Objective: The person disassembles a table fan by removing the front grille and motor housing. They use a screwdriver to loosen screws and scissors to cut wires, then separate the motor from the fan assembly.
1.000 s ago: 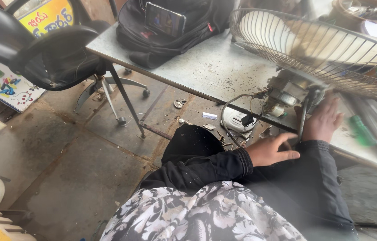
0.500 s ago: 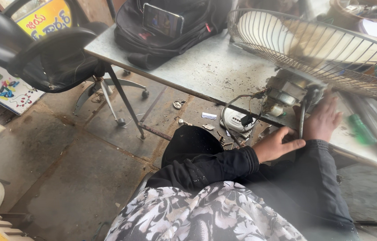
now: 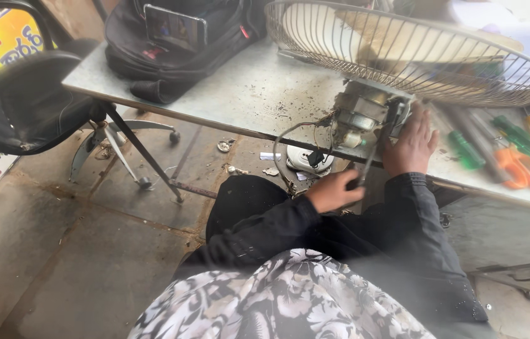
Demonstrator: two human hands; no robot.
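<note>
The left hand [image 3: 334, 190] is closed around a thin dark tool [image 3: 365, 166] whose shaft slants up toward the fan motor [image 3: 365, 116], just below the table edge. The right hand [image 3: 410, 143] lies flat and open against the right side of that motor, fingers spread, gripping nothing. The motor sits at the near edge of the one grey table [image 3: 246, 88], under a single wire fan guard [image 3: 415, 53] tipped on its side; loose wires [image 3: 299, 135] hang left of the motor. Right of the motor lie several green-handled screwdrivers [image 3: 466, 147] and one pair of orange scissors [image 3: 513, 166]. Far left of the motor, on the table, one black backpack [image 3: 171, 44] has a phone [image 3: 175, 28] propped on its front. Beyond it stands one black office chair [image 3: 20, 107]. Below the motor, a white round part [image 3: 306, 160] lies on the floor. Against half a second ago, the left hand has closed from spread fingers into a fist; the right hand has stayed in place.
</note>
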